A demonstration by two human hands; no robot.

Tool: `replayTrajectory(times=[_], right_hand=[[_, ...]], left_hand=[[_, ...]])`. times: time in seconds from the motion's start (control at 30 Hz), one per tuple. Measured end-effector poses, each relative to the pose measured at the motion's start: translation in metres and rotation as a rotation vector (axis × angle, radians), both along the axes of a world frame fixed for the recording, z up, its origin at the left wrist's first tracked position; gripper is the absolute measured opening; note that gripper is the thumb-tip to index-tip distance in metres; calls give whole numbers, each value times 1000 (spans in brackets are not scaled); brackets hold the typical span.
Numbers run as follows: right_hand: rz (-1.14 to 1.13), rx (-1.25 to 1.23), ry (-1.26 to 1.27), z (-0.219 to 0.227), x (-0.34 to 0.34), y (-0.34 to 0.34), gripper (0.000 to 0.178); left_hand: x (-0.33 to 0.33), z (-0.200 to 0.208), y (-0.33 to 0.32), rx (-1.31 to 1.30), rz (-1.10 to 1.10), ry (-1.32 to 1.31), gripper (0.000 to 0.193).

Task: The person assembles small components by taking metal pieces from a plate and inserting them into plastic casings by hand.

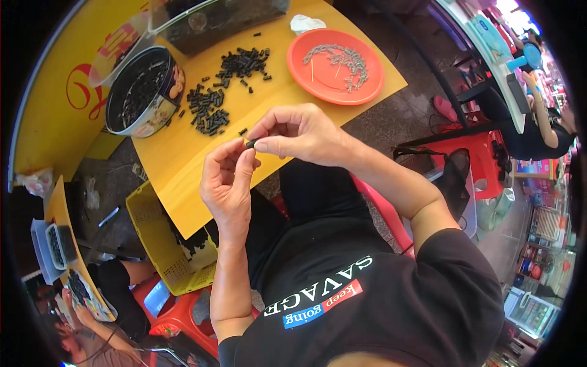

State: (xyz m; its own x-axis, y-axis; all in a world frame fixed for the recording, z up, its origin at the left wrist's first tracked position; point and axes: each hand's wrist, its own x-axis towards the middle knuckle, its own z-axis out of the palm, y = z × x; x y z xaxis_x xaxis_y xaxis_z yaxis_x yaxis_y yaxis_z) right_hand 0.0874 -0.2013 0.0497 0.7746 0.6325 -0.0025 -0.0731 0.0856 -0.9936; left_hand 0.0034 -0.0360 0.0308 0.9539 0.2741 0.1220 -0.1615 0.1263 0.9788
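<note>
Over the near edge of the wooden table, both hands meet at a small black cylindrical piece (251,144). My left hand (227,183) pinches it from the left between thumb and fingertips. From the other side, the thumb and forefinger of my right hand (306,136) close on it too. Just beyond them lies a loose pile of similar short black pieces (209,109), with a second heap (243,63) behind it. A red plate (299,76) to the right carries many tiny grey metal parts and thin sticks. The fingers partly cover the held piece.
A round tub (139,124) with dark pieces stands at the table's left edge, near a clear plastic bin (214,24). A crumpled white tissue (307,24) is behind the plate. Below the table sits a yellow crate (153,235). Other people work at left and right.
</note>
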Motion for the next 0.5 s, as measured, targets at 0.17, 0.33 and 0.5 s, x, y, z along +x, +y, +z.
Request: replayTrajectory(times=[0.17, 0.33, 0.5], right_hand=[[-79, -181, -359, 1, -3, -19, 18], [-139, -251, -709, -2, -6, -28, 20], [-127, -226, -796, -7, -2, -36, 18]], left_hand=[[6, -9, -10, -34, -90, 3, 22], [11, -14, -14, -51, -176, 62, 23], [14, -21, -19, -69, -243, 112, 19]])
